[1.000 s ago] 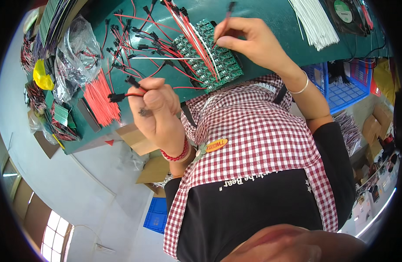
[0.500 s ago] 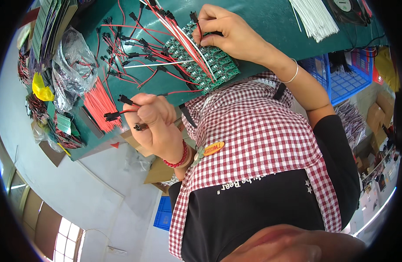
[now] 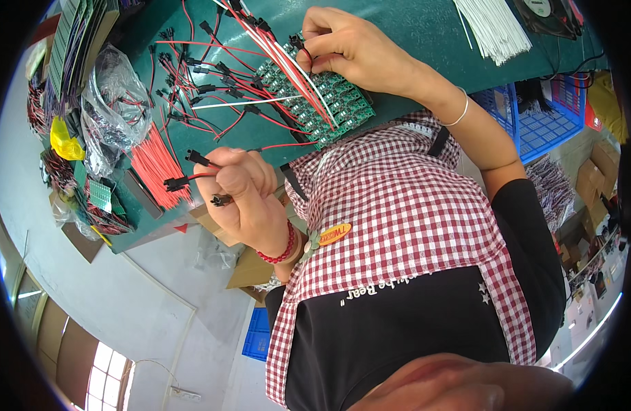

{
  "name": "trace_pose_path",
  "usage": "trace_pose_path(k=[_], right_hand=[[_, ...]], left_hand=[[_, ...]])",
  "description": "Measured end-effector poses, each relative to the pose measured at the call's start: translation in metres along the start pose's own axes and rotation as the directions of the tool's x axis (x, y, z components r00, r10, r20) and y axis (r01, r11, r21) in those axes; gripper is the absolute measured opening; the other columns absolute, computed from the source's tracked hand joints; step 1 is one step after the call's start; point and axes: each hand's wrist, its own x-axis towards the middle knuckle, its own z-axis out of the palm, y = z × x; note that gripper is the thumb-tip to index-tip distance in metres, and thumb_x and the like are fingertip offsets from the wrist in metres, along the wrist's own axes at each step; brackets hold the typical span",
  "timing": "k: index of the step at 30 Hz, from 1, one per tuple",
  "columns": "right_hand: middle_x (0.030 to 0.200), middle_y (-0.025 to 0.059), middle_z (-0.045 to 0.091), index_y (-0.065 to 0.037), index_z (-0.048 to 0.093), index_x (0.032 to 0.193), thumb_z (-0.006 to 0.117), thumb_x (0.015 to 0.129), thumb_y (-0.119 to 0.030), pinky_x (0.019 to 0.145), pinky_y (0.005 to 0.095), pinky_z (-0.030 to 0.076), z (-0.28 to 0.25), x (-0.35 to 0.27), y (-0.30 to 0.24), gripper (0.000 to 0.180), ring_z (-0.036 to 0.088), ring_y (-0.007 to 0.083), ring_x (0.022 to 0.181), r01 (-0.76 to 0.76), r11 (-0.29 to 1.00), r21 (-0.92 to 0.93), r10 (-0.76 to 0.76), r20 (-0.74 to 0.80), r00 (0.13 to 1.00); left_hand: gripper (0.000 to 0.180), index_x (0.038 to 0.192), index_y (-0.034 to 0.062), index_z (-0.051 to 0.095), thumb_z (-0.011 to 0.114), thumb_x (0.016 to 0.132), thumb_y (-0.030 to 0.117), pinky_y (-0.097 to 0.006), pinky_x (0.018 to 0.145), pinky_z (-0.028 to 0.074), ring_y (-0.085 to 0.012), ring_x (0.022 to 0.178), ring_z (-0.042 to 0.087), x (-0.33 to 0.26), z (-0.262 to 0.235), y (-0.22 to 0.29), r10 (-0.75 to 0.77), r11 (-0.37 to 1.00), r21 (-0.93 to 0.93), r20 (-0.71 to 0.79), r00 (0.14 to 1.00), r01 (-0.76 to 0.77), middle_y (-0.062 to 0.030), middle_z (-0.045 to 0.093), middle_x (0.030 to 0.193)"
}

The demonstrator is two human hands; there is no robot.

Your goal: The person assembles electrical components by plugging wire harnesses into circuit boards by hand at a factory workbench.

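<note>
the right hand (image 3: 343, 48) rests on the far end of the green board panel (image 3: 315, 96), fingers pinched on a black connector (image 3: 298, 42) at the panel's edge; a second ago it was raised above the panel holding a connector clear of it, and half a second ago it had come down to the same corner. the left hand (image 3: 243, 195) is closed on a few red and black leads (image 3: 192, 175), their black plugs sticking out to its left, and it hovers off the near edge of the green bench (image 3: 411, 27), well apart from the right hand; it has drifted slightly nearer the body since the earlier frames, with the grip unchanged. the panel lies between the hands, just under the right one, with red and white wires (image 3: 288, 68) fanned across it. left of the left hand lies a bundle of red wires (image 3: 154, 168), and beyond it a clear bag (image 3: 110, 96).
</note>
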Motion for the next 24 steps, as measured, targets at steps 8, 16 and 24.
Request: trace_pose_path(k=[8, 16, 24], right_hand=[[0.081, 0.0072, 0.045, 0.000, 0.058, 0.078, 0.069, 0.072, 0.000, 0.066, 0.0348, 0.043, 0.000, 0.001, -0.006, 0.013, 0.050, 0.0231, 0.076, 0.105, 0.992, -0.075, -0.108, -0.039, 0.993], [0.083, 0.0060, 0.050, -0.006, 0.066, 0.080, 0.069, 0.073, -0.004, 0.072, 0.0373, 0.045, -0.003, 0.003, -0.007, 0.008, 0.054, 0.0246, 0.082, 0.108, 0.985, -0.135, -0.107, 0.014, 0.994], [0.082, 0.0062, 0.049, -0.006, 0.064, 0.079, 0.069, 0.073, -0.003, 0.068, 0.0378, 0.045, -0.003, 0.003, 0.003, 0.008, 0.054, 0.0249, 0.080, 0.091, 0.995, -0.050, -0.090, 0.034, 0.995]], left_hand=[[0.028, 0.101, -0.0020, 0.049, 0.046, 0.101, 0.026, -0.023, 0.043, 0.021, -0.0050, 0.047, 0.026, 0.000, 0.002, -0.001, -0.005, 1.000, -0.008, -0.014, 1.000, 0.005, 0.0031, 0.033, 0.057], [0.034, 0.104, -0.0030, 0.050, 0.040, 0.103, 0.030, -0.023, 0.043, 0.021, -0.0056, 0.047, 0.027, -0.001, 0.003, -0.001, -0.013, 1.000, -0.016, -0.017, 1.000, 0.012, 0.0024, 0.033, 0.056], [0.034, 0.105, -0.0020, 0.050, 0.040, 0.103, 0.030, -0.023, 0.043, 0.021, -0.0055, 0.047, 0.027, -0.001, 0.002, 0.001, -0.023, 0.999, -0.040, 0.002, 1.000, 0.023, 0.0023, 0.032, 0.057]])
